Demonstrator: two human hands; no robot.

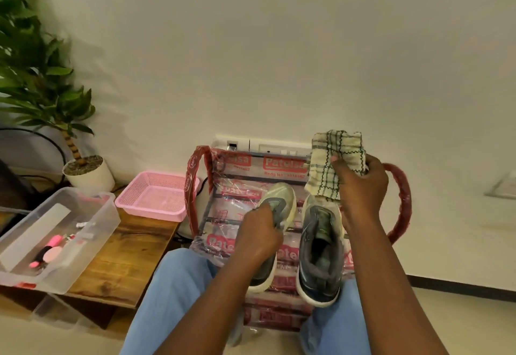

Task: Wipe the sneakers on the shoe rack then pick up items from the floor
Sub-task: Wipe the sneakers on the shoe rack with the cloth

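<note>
- The left hand (pixel 258 236) has its grip closed on the tongue of the left grey sneaker with a cream toe and white sole (pixel 275 215), steadying it on the rack.
- The right hand (pixel 360 187) holds up a folded cream cloth with dark green checks (pixel 335 165), fingers wrapped shut around it, at about 12 o'clock above the right grey sneaker with a white sole (pixel 321 254); the cloth's lower edge hangs just over that shoe's toe.
- Both sneakers sit side by side, toes toward the wall, on the red-framed shoe rack wrapped in clear printed plastic (pixel 223 215), between the person's knees.
- Judging by this, the wiping stage is under way and not finished: whether either shoe is already clean cannot be told.
- The floor pickup looks untouched. At 9 o'clock from the rack, a wooden tabletop (pixel 131 254) carries an empty pink mesh plastic basket (pixel 156 195) and a clear plastic tub holding small pink items (pixel 55 237); either could receive the floor things.
- No loose floor items are clearly visible here.
</note>
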